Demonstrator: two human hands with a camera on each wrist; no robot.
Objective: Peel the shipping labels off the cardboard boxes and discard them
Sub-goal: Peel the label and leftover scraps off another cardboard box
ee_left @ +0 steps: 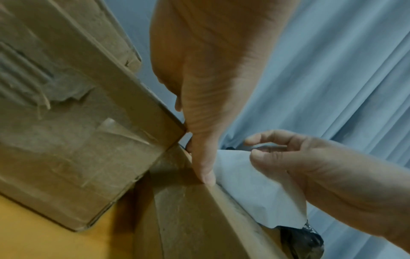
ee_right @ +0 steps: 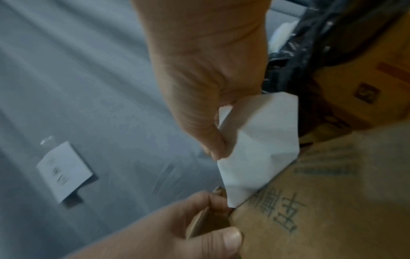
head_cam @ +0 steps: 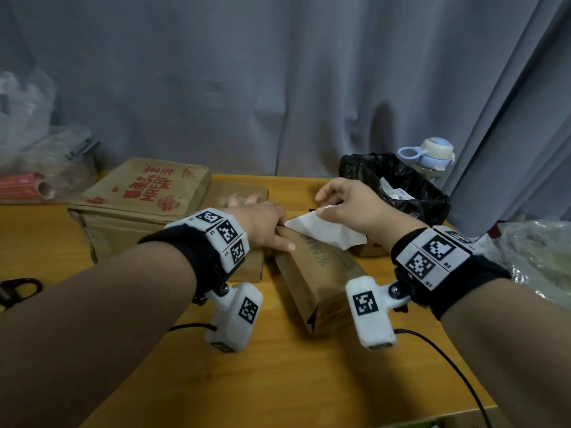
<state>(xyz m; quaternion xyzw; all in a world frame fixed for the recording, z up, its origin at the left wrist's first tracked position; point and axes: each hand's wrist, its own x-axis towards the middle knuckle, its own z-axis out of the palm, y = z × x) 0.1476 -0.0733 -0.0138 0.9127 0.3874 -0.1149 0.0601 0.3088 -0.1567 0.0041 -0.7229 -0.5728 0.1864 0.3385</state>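
On the wooden table (head_cam: 309,381), a long brown cardboard box (head_cam: 315,282) with dark printed characters lies near the middle, running from the near side toward the far edge. The right hand (head_cam: 346,208) pinches a white shipping label (head_cam: 324,230) between thumb and fingers, the paper lifted and creased; in the right wrist view its lower corner still touches the top face of the box, and the rest stands clear of the cardboard. The left hand (head_cam: 262,223) rests on the far left end of the same box, its thumb (head_cam: 285,244) lying along the top edge and its fingers curled over the end of the box, gripping it, as the right wrist view shows.

Just left of this box and touching it lies a flatter cardboard box (head_cam: 247,267), partly under the left wrist; in the left wrist view its face is torn and bears clear tape. Farther left, toward the table's far left corner, sits a larger cardboard box (head_cam: 139,199) with red printing on its lid. Behind the right hand, at the far right edge of the table, stands a black rubbish bag (head_cam: 398,180) with white paper (head_cam: 391,188) inside. A pale blue bottle (head_cam: 432,156) stands behind the bag. A small cardboard box (head_cam: 367,250) shows under the right wrist. A grey curtain (head_cam: 278,72) hangs behind the table.
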